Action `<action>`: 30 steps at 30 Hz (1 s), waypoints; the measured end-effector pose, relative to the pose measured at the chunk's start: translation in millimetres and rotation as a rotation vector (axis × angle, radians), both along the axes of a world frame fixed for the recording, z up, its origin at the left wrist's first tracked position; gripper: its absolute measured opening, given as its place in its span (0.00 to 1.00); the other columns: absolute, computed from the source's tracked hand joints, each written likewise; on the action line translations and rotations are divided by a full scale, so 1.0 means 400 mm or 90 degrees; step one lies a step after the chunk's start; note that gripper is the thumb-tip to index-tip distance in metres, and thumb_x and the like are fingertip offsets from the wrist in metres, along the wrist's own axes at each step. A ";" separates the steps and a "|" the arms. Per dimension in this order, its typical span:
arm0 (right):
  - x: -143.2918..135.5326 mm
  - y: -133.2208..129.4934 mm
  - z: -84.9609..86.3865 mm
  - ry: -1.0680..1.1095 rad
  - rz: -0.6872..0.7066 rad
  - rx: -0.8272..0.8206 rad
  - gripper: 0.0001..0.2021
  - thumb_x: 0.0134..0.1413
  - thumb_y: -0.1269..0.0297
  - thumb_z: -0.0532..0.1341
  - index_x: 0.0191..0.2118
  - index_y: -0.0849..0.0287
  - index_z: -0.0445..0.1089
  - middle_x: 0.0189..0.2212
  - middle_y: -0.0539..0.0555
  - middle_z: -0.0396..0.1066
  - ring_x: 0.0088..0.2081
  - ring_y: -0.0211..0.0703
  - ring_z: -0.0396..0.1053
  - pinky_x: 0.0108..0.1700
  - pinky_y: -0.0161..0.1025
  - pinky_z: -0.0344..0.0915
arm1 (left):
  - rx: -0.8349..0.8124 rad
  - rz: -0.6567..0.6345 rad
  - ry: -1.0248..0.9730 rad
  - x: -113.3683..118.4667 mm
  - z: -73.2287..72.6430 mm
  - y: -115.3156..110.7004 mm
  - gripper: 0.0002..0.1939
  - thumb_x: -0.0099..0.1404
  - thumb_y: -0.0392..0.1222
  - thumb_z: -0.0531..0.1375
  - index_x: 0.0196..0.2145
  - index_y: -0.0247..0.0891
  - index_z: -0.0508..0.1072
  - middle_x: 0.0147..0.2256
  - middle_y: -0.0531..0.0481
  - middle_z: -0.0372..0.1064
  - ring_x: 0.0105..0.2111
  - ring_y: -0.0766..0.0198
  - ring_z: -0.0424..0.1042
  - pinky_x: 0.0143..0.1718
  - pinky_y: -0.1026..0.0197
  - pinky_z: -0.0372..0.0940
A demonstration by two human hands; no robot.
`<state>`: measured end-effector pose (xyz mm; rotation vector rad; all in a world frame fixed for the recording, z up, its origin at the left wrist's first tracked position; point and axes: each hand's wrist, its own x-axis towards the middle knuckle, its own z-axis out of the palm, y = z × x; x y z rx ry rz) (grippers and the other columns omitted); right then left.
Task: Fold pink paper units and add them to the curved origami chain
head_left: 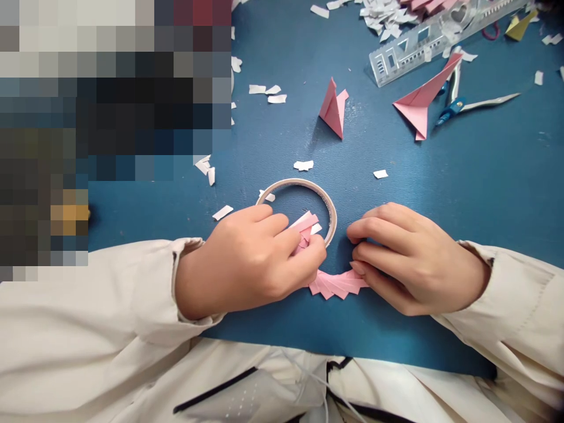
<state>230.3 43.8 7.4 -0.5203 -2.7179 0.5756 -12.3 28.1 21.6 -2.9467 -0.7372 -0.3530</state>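
Observation:
A chain of folded pink paper pieces (337, 284) runs between my two hands near the table's front edge, its pieces overlapping in a zigzag. My left hand (258, 252) is closed around the chain's left part, and a pink-and-white folded end sticks up between the fingers. At the chain's right end, my right hand (408, 255) has its fingers curled, thumb and fingertips pinching the paper. Just behind my left hand lies a thin roll of tape (332, 214), a pale ring partly covered by that hand.
Beyond my hands stand a small folded pink paper (333, 108) and a larger one (420, 100), beside a blue-and-silver compass (458, 106). A clear ruler (396, 56) lies at the back right near a heap of white paper scraps (388, 17). More scraps dot the blue table (273, 141).

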 end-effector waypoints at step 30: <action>0.003 -0.005 -0.003 -0.046 -0.047 0.085 0.05 0.54 0.78 0.54 0.33 0.62 0.63 0.36 0.60 0.69 0.32 0.44 0.60 0.32 0.43 0.58 | -0.046 0.044 -0.064 0.007 -0.007 -0.011 0.10 0.68 0.42 0.59 0.42 0.33 0.74 0.19 0.56 0.69 0.19 0.64 0.66 0.20 0.60 0.58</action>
